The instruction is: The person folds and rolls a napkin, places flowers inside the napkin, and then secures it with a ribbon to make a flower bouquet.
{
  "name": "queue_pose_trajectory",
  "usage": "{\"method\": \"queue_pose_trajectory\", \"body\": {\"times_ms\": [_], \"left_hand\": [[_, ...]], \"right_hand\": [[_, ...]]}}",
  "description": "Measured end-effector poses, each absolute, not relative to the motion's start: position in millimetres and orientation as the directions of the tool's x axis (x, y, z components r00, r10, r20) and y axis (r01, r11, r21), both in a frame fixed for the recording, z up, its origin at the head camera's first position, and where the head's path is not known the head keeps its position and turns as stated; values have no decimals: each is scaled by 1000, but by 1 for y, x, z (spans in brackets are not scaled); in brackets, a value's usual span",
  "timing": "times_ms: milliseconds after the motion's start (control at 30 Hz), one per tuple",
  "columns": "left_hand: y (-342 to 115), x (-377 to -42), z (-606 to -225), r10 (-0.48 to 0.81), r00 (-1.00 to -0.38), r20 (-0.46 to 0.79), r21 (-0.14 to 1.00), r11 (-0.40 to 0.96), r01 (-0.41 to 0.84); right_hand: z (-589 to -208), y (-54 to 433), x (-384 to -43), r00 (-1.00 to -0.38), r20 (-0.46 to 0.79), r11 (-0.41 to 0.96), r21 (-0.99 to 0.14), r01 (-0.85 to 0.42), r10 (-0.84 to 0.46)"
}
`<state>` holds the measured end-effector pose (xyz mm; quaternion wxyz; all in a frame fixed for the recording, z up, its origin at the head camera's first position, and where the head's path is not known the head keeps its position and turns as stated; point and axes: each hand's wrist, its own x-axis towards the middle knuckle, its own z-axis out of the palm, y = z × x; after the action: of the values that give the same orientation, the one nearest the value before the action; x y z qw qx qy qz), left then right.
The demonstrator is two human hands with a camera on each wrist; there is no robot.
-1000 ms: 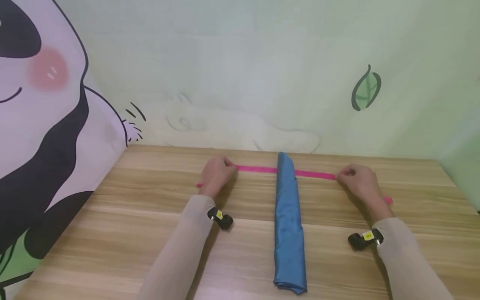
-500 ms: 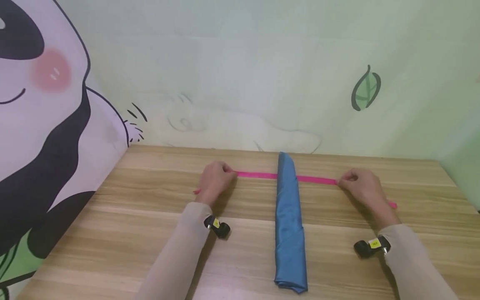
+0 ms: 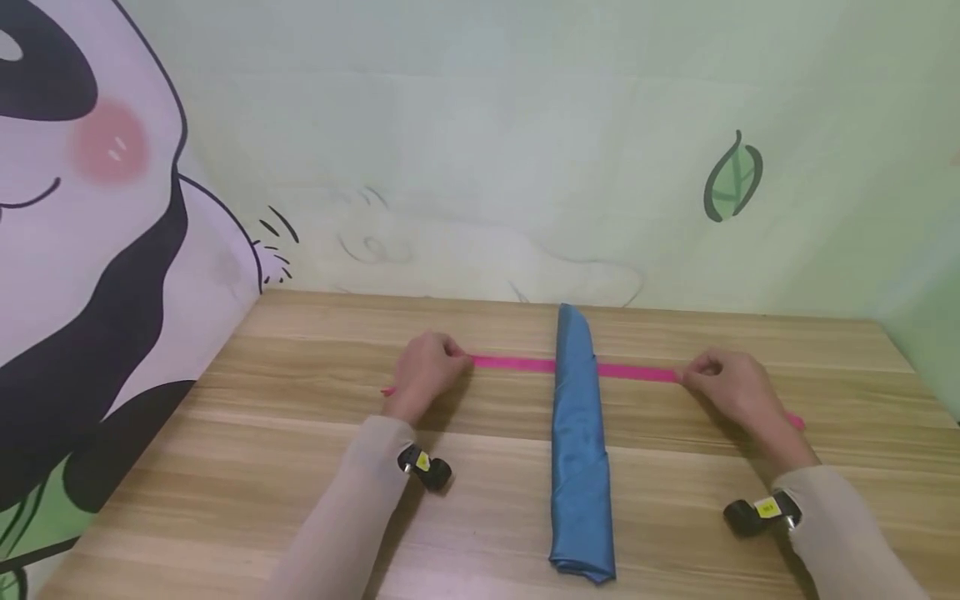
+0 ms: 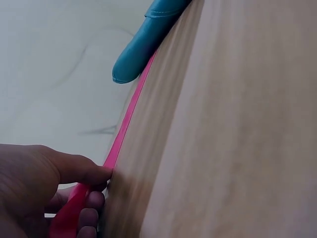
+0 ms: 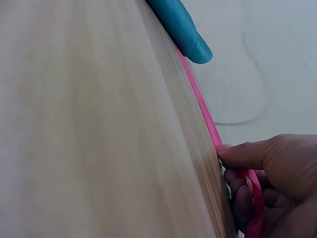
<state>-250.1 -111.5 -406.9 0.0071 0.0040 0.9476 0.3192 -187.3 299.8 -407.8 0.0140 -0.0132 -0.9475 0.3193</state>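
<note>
A long roll of shiny blue cloth (image 3: 582,450) lies on the wooden table, pointing away from me. Beneath its far part a pink ribbon (image 3: 513,363) runs crosswise, stretched straight between my two hands. My left hand (image 3: 429,375) pinches the ribbon to the left of the roll, thumb against fingers, and the left wrist view shows the pink ribbon (image 4: 124,129) passing through the grip. On the other side my right hand (image 3: 731,387) pinches it the same way, a loose tail (image 5: 257,203) trailing through the palm. The ribbon's middle is hidden by the cloth.
The wood-grain table (image 3: 480,508) ends at a pale green wall (image 3: 480,150) at the back. A painted panda (image 3: 120,250) covers the left side and a painted leaf (image 3: 733,179) the right. A small black camera (image 3: 426,468) sits on each wrist.
Both hands have drawn the ribbon toward me along the blue roll, so it crosses nearer than before. The hands have also spread slightly apart; the roll stays in place.
</note>
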Motion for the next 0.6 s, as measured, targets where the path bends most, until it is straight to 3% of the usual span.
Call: {"method": "queue_pose_trajectory", "body": {"times_ms": [600], "left_hand": [[-121,-231,-405,65,-997,-36,574,819,33]], "right_hand": [[-409,301,-163,-999,24,814,-580,-33,-23]]}}
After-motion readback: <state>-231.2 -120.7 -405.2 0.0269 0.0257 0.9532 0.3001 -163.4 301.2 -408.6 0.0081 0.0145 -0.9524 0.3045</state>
